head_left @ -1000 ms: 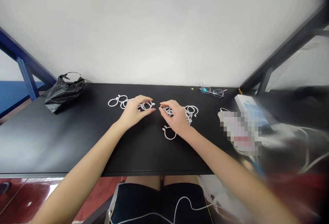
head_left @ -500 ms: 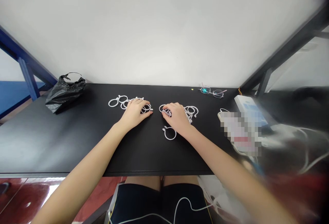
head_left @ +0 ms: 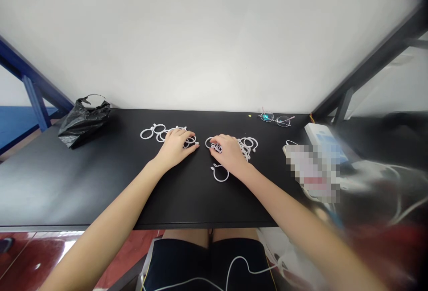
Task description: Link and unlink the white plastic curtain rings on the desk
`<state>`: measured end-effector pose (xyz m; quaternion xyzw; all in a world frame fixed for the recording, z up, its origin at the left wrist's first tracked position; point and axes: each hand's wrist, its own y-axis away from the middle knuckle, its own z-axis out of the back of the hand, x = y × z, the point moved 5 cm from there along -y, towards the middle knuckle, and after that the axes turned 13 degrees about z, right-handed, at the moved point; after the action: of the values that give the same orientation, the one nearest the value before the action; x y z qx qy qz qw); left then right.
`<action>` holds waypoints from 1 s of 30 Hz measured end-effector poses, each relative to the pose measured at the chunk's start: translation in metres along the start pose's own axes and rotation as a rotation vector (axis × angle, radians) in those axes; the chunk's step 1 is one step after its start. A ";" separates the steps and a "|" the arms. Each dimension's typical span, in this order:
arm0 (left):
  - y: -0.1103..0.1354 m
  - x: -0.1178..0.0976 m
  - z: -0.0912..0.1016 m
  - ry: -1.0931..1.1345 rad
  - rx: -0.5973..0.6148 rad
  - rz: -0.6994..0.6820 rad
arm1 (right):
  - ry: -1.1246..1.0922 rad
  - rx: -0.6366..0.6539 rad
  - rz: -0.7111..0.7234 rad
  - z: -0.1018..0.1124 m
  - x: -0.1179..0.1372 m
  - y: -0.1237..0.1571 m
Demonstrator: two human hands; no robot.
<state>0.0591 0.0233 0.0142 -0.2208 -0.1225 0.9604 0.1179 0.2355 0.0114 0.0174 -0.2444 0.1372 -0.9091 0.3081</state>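
A white cable (head_left: 239, 256) is looping across the person's dark shorts (head_left: 180, 264), below the front edge of the black desk (head_left: 187, 197). On the desktop, one white open ring (head_left: 221, 181) with knobbed ends is lying apart, just beside the right wrist. A pixelated object (head_left: 312, 170) is resting off to the right.

Farther in, the right hand (head_left: 230, 153) is curving over the right ring cluster (head_left: 245, 147), which is showing on both sides of it; whether its bent fingers are grasping any ring, I cannot tell. The left hand (head_left: 174, 148) is covering part of the left ring cluster (head_left: 166, 131), its thumb standing apart from the fingers with ring loops showing between; a grip there is likewise impossible to tell.

Beyond, a white-and-blue box (head_left: 323, 139) is lying at right and a crumpled black plastic bag (head_left: 85, 121) is sitting at left. Wire-rimmed eyeglasses (head_left: 274, 120) are lying near a pale wall (head_left: 214, 37).
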 end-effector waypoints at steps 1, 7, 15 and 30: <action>0.000 0.000 0.000 0.002 -0.006 -0.004 | -0.011 -0.014 0.005 0.000 0.001 0.000; 0.001 -0.003 0.003 0.027 -0.048 -0.028 | -0.088 -0.131 0.032 0.004 0.001 0.000; 0.002 -0.011 0.008 0.115 -0.042 -0.055 | -0.140 -0.329 0.123 0.016 0.006 0.002; 0.009 -0.027 0.005 0.225 0.040 -0.154 | -0.085 -0.405 0.119 0.022 0.010 0.003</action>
<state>0.0790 0.0062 0.0267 -0.3148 -0.1058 0.9198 0.2087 0.2423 0.0005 0.0385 -0.3310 0.3181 -0.8321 0.3113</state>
